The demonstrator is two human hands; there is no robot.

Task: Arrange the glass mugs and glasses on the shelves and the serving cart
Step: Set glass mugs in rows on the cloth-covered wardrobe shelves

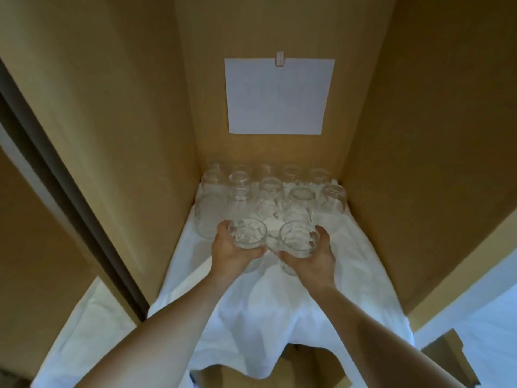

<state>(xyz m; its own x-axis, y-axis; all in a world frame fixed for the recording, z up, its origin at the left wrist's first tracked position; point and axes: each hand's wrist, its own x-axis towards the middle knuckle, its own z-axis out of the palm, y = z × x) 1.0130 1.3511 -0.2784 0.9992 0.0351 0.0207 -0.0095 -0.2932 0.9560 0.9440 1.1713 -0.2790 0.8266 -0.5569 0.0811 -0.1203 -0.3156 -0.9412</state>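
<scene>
Forearms: both reach in from the near edge of the shelf, over the white cloth (279,309) that hangs past that edge in loose folds
Left hand (233,252): fingers curled round the left glass (247,233), thumb on its near side, glass held mouth-up just above the cloth
Right hand (313,256): fingers wrapped round the right glass (297,238), fingertips showing through its far wall
Where the glasses are: the two held ones sit side by side, nearly touching, just in front of the stored glasses (268,191), which stand in rows against the back wall (265,147) of the shelf
Risk, collision: I judge the held pair could knock each other or the front row when set down, since the gaps are slim and clear glass hides its own edges
Risk, cloth: wrinkles under a base could leave a glass tilted; a forearm dragging the overhang could pull the whole cloth and shift every glass on it
Risk, grip: smooth walls held one-handed may slip if the wrists turn
Open room: the near half of the cloth is free, from the hands back to the front edge
Edges: tall side walls close in left and right, tightest at the back corners; the right-back corner looks full, the front corners are free
Back wall: a white sheet of paper (277,96) hangs well above the glasses
</scene>
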